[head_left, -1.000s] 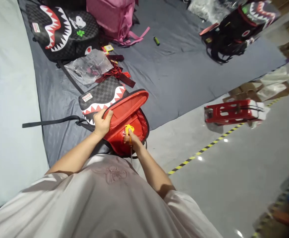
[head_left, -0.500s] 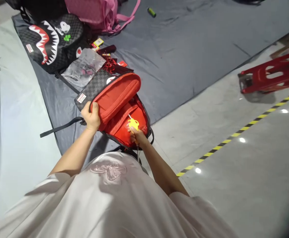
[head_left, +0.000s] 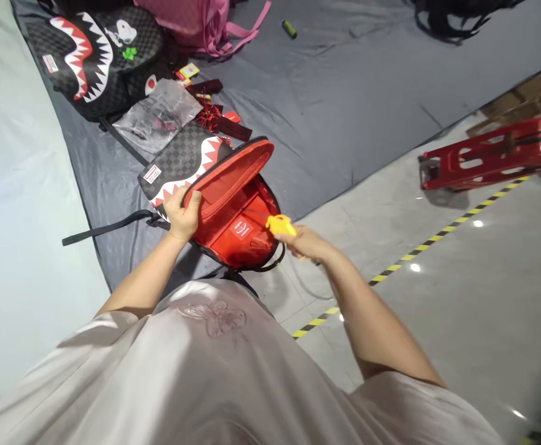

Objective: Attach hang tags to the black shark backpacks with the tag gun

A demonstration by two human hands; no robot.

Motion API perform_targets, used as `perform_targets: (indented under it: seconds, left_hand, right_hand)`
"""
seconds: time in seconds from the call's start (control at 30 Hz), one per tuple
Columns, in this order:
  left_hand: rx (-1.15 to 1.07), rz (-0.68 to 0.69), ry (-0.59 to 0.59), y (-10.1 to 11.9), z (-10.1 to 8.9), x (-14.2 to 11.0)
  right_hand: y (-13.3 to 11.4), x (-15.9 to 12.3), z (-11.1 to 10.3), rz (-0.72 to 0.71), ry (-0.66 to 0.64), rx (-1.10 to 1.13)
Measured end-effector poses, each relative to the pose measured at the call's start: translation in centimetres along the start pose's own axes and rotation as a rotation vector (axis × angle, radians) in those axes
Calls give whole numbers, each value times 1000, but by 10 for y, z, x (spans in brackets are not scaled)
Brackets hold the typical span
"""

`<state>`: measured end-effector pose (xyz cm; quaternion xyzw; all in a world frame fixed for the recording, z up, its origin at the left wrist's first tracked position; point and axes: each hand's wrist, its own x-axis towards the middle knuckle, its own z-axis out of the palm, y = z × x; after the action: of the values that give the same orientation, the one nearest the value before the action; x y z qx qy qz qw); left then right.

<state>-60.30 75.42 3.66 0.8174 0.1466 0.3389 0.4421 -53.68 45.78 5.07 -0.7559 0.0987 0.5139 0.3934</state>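
I have the left hand [head_left: 183, 216] pinching the flap [head_left: 233, 176] of the open backpack [head_left: 177, 159], mid-frame; the right hand [head_left: 305, 242], curled around a yellow tool [head_left: 280, 225], has the backpack to its left, slanting upper-left to lower-right.

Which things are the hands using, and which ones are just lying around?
In use:
- open backpack, held by the left hand
- yellow tool, held in the right hand

Just lying about:
- other shark-mouth backpack
- pink bag
- clear plastic bag
- small green thing
- red frame on the floor
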Motion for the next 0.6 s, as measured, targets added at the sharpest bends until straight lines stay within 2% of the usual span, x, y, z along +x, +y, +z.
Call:
perform_targets:
  seconds: [0.1,0.2,0.27,0.33,0.4,0.43,0.53,0.6]
  left_hand:
    - [-1,10,-29,0,-1,-5]
    - [-25,22,-41,0,-3,-8]
    - [-30,25,-59,0,-3,-10]
    - [-25,24,-71,2,-4,-12]
    - [-23,23,-70,4,-4,-14]
    - [-27,20,-66,6,-5,-15]
    - [-46,3,-71,11,-6,-16]
    - [-58,-14,-77,12,-7,-17]
  right_hand:
    - [-51,-15,-19,6,53,-552]
    - [-89,-18,-15,121,118,-1148]
    - [-101,-17,-8,157,165,-1392]
    - [-105,-14,0,199,67,-1422]
    - [-107,-12,4,242,-77,-1342]
    - [-107,-12,4,244,-99,-1308]
    - [-107,-14,-9,234,-46,-1205]
    - [-103,-19,-24,195,-36,-1022]
